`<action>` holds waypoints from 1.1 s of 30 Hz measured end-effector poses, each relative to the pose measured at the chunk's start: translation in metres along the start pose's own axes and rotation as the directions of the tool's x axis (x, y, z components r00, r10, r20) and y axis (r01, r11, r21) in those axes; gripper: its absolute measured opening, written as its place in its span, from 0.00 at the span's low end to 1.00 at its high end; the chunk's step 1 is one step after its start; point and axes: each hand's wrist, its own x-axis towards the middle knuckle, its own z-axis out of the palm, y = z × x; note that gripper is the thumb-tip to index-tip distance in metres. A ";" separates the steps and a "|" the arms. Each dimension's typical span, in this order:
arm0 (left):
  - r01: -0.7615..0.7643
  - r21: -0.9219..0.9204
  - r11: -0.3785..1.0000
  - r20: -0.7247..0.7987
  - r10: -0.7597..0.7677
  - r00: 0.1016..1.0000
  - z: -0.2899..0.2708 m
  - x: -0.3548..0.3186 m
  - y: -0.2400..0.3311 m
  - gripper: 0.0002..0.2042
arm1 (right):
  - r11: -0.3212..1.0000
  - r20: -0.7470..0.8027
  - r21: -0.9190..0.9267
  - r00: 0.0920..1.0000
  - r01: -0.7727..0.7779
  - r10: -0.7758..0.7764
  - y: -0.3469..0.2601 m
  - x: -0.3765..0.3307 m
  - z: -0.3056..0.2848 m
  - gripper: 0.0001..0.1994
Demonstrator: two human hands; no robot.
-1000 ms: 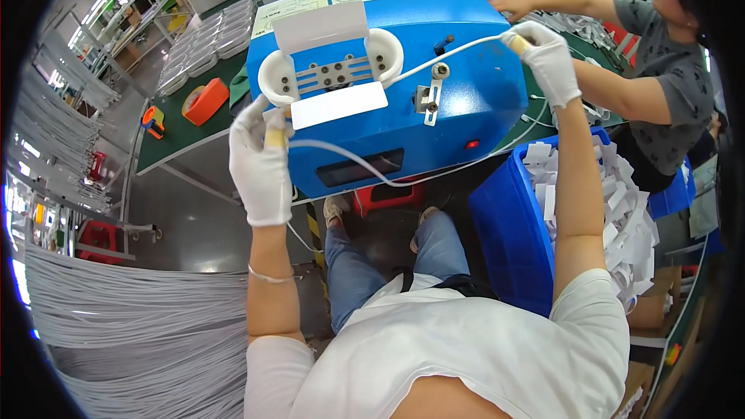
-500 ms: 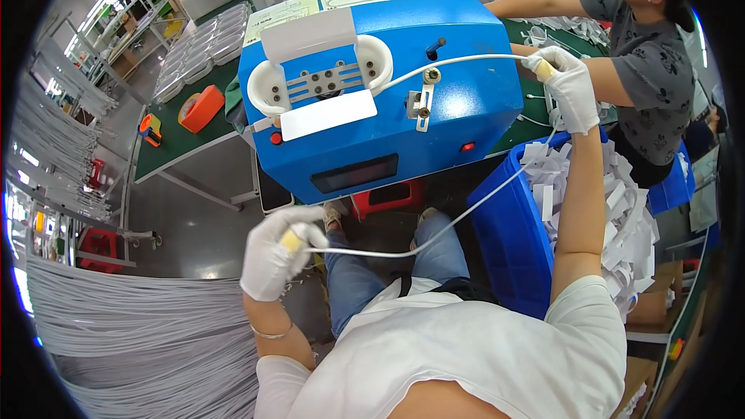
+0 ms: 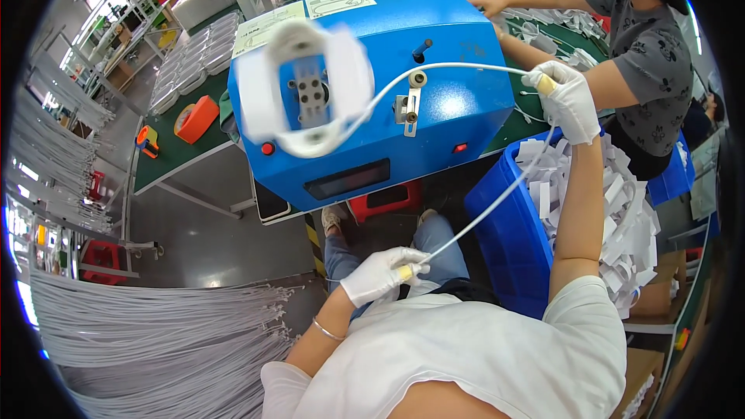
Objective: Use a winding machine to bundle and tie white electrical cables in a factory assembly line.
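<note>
A blue winding machine (image 3: 458,39) stands in front of me, and its white two-lobed winding head (image 3: 349,81) is smeared by spinning. From that head a white cable (image 3: 458,64) arcs over the machine's top to my right hand (image 3: 570,101). My right hand, in a white glove with yellow tape on a finger, is closed around the cable beyond the machine's right side. The cable then slants down to my left hand (image 3: 380,274), gloved and taped likewise, which pinches it above my lap. What lies inside both grips is mostly covered by the fingers.
At my right, a blue bin (image 3: 500,240) holds a heap of white paper strips (image 3: 597,209). Long bundles of white cable (image 3: 155,334) hang at lower left. An orange tape roll (image 3: 198,119) lies on the green table (image 3: 174,159). A co-worker (image 3: 648,70) reaches across the table at right.
My left hand has moved right and down toward my lap, along with the cable. The winding head, sharp before, is now blurred and turned. My right hand has barely moved.
</note>
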 end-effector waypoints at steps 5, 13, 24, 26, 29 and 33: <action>0.003 -0.004 1.000 -0.011 -0.003 1.000 -0.003 0.006 -0.020 0.18 | 1.000 0.066 -0.020 0.998 -0.014 0.015 -0.012 -0.005 0.013 0.09; 0.080 0.074 0.994 -0.056 -0.076 0.996 -0.003 0.002 -0.019 0.15 | 0.991 0.068 0.132 0.998 -0.014 0.005 -0.003 -0.006 0.013 0.05; 0.047 0.202 0.978 0.008 -0.050 0.999 0.005 0.019 0.003 0.14 | 0.969 0.033 0.239 0.998 -0.065 0.059 -0.009 -0.011 0.023 0.02; 0.041 0.182 0.983 0.015 -0.044 0.999 0.004 0.023 0.016 0.15 | 0.961 0.085 0.267 0.995 -0.071 0.050 -0.019 -0.014 0.031 0.04; -0.072 0.247 0.966 -0.015 0.078 0.997 0.008 0.024 0.046 0.17 | 0.932 0.136 0.346 0.989 -0.105 0.061 -0.034 -0.017 0.047 0.08; -0.300 0.726 0.619 0.097 0.340 0.935 -0.001 0.000 0.113 0.19 | 0.964 0.132 0.267 0.991 -0.014 -0.022 -0.058 -0.015 0.071 0.08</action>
